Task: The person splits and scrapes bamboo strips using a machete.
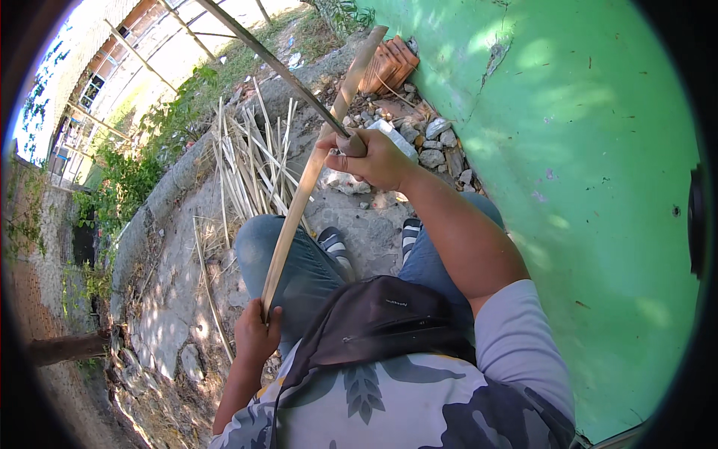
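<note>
My left hand (256, 333) is closed around the lower end of a long, pale, flat strip that looks like split bamboo (293, 213). The strip slants up and away past my left knee. My right hand (378, 161) grips the handle of a long knife (280, 67), whose narrow dark blade runs to the upper left and out of the picture. Where blade and handle meet, the knife crosses in front of the strip. Fingers of my right hand overlap the strip there; whether they press on it I cannot tell.
A pile of thin pale strips (250, 161) lies on the ground ahead to the left. Broken stones (434, 146) and stacked orange bricks or tiles (389, 66) sit along the green wall (583, 209) on my right. A low curved concrete edge (168, 179) and plants border the left.
</note>
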`<state>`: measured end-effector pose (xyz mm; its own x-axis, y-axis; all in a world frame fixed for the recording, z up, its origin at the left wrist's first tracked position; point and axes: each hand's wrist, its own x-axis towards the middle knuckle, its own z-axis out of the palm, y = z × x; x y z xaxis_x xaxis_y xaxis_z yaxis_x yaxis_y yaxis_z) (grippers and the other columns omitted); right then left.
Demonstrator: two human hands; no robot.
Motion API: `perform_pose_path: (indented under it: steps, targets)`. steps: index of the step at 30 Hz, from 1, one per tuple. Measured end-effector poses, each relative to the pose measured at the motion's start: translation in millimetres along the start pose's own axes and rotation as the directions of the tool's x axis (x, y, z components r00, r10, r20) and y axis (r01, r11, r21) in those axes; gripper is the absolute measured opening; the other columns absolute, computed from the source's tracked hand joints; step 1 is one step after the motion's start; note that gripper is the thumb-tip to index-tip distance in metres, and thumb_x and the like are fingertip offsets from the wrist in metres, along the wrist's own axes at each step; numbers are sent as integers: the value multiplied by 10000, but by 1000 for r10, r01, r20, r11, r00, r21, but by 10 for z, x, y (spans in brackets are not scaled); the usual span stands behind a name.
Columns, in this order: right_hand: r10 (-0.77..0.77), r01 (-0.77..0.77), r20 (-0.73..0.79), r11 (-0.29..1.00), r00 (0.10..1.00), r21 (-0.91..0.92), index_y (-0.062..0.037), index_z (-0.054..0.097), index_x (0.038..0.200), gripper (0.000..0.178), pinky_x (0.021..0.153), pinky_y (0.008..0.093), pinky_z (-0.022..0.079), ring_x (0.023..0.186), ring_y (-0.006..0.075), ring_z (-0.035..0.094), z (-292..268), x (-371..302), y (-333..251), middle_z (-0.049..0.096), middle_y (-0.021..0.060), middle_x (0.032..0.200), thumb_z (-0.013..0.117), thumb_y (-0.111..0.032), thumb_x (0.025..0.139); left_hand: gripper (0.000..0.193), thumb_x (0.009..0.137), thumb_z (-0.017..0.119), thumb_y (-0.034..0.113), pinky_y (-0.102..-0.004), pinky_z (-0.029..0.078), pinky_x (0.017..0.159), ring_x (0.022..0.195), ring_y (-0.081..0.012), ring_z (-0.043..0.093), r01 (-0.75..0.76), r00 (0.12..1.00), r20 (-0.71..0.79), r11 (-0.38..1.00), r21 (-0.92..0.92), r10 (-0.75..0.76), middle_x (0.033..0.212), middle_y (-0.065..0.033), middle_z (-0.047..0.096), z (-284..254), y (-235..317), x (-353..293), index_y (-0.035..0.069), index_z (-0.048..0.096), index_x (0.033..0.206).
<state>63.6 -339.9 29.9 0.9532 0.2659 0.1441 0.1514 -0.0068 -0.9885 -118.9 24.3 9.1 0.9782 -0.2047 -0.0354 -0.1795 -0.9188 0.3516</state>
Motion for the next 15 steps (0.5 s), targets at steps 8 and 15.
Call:
perform_pose_path:
  steps: [8,15]
  targets:
    - [91,-83,-22,970,996,227,-45,705,1218,360,483,208,381,523,17,478,102,-29,-194,569,-50,686,758,-270,942,387,911,678,111,-433,516,694,761,-347,654,-70,969,-243,987,-147,33,888,-182,646,-8,255,353,11,526,1252]
    - [-203,146,-203,954,958,-262,-101,729,1059,316,670,404,528,667,178,646,-135,-43,-76,681,52,765,810,-335,863,220,952,634,198,-434,460,615,633,-350,589,90,994,-44,963,-255,-104,730,-194,606,17,195,659,-11,596,1007]
